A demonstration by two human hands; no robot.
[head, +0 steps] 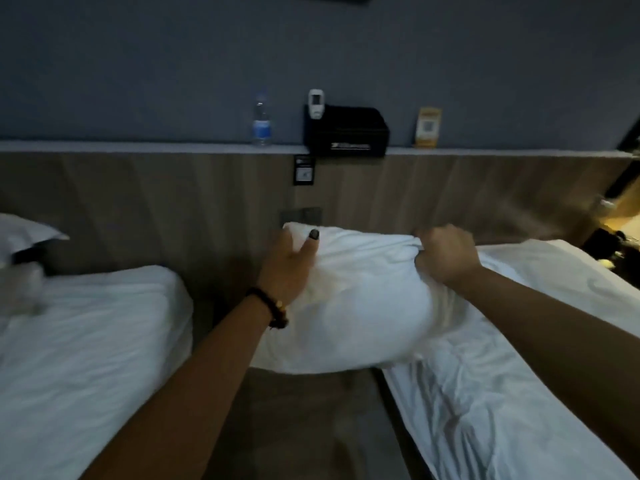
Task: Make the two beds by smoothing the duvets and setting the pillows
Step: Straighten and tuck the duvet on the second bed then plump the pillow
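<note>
A white pillow [349, 299] is held in the air over the gap between two beds, its right end overlapping the near corner of the right bed [502, 393]. The left hand [289, 268] lies along the pillow's left end with the thumb pressed onto the cover; the right hand [445, 252] is a closed fist bunching the fabric at the upper right corner. Likely hazards: the right hand holds only gathered cover, so the filling may sag or the pillow may slip toward the floor [304, 427] between the beds; a wide swing toward the headboard [173, 202] could reach the shelf [138, 147] above it and topple the water bottle [261, 121], the black box [346, 131] with a remote [316, 103] at its left end, or the yellow card [428, 128]. The right bed's duvet is creased; the left bed [86, 341] looks smoother, with another pillow [24, 233] at its head. The room is dim, with a grey wall [311, 46] and warm light at far right.
</note>
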